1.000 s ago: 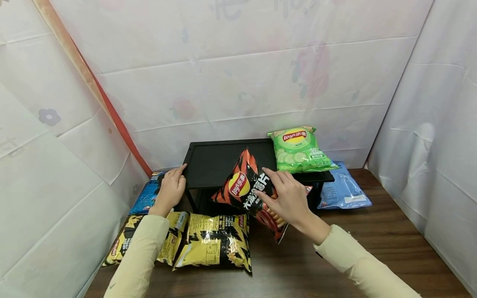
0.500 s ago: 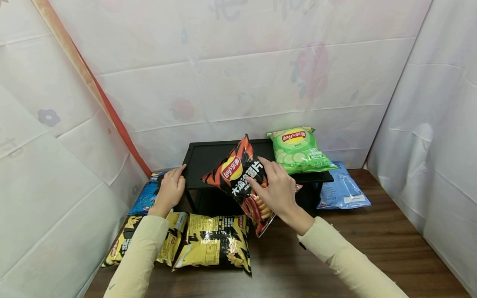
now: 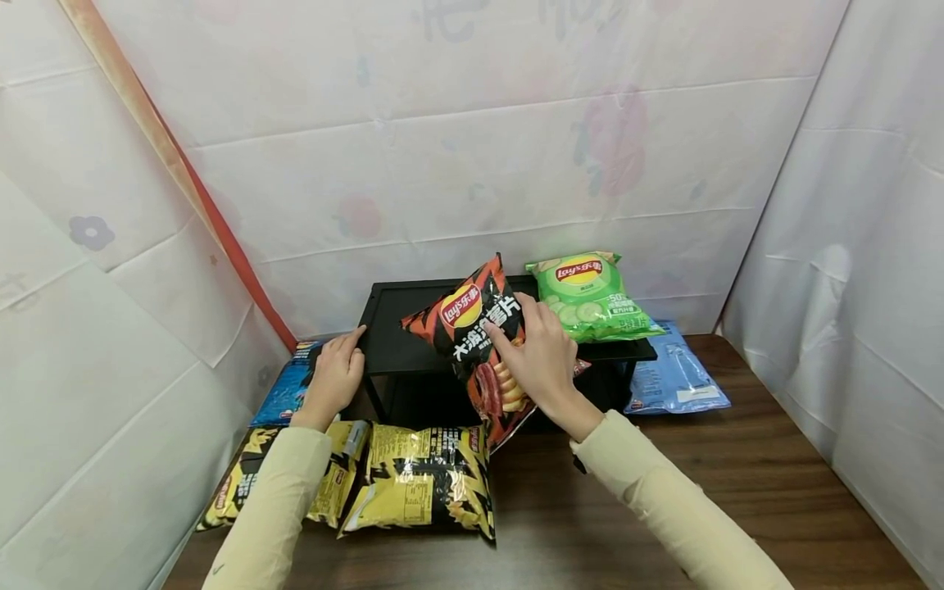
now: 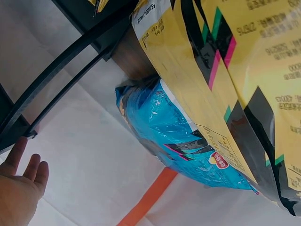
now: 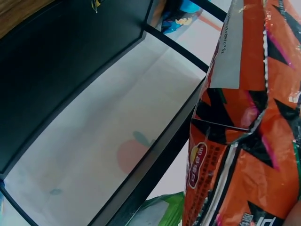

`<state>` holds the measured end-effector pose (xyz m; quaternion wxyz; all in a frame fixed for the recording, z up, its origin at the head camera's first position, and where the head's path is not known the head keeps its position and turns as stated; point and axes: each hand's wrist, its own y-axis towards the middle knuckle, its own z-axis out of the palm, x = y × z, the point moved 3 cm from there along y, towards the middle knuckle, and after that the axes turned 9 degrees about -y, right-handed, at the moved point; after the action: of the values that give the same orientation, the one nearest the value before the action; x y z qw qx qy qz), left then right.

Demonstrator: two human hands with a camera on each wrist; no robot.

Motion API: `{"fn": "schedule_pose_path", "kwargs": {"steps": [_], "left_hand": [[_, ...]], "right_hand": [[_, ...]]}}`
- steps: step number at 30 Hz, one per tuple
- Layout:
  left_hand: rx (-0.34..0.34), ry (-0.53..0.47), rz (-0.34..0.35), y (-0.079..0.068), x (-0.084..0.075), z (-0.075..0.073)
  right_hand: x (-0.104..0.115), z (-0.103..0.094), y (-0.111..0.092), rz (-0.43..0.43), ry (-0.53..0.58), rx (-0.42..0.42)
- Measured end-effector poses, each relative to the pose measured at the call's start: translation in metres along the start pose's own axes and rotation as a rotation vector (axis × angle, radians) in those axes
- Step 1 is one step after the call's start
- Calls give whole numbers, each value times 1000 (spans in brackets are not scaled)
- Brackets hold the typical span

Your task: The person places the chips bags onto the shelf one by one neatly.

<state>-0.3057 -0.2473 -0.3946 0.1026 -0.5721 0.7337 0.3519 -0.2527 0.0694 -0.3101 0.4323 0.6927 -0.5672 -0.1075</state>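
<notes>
My right hand [image 3: 542,352] grips a red-and-black bag of potato chips [image 3: 472,344] between thumb and fingers. The bag is tilted, and its top overlaps the black two-tier shelf [image 3: 394,332] in the head view. Its orange back seam fills the right side of the right wrist view. At the shelf's left edge rests my left hand [image 3: 333,381], fingertips on the frame and fingers fairly straight. A green bag of chips [image 3: 590,299] lies on the right part of the upper tier, beyond my right hand.
Yellow-and-black chip bags [image 3: 424,479] lie on the wooden table [image 3: 627,524] in front of the shelf, partly under my left sleeve. A blue bag [image 3: 283,389] lies left of the shelf, a light blue one [image 3: 677,373] at right. White cloth [image 3: 442,180] encloses the back and sides.
My right hand has carried the red-and-black chip bag left and upward, farther over the shelf. The left hand has stayed at the shelf's left edge.
</notes>
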Motion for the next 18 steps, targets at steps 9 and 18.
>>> {"fn": "schedule_pose_path", "kwargs": {"steps": [9, 18], "left_hand": [[-5, 1, 9, 0, 1, 0], [-9, -1, 17, 0, -1, -1]], "right_hand": [[-3, 7, 6, 105, 10, 75], [-4, 14, 11, 119, 8, 82]]}}
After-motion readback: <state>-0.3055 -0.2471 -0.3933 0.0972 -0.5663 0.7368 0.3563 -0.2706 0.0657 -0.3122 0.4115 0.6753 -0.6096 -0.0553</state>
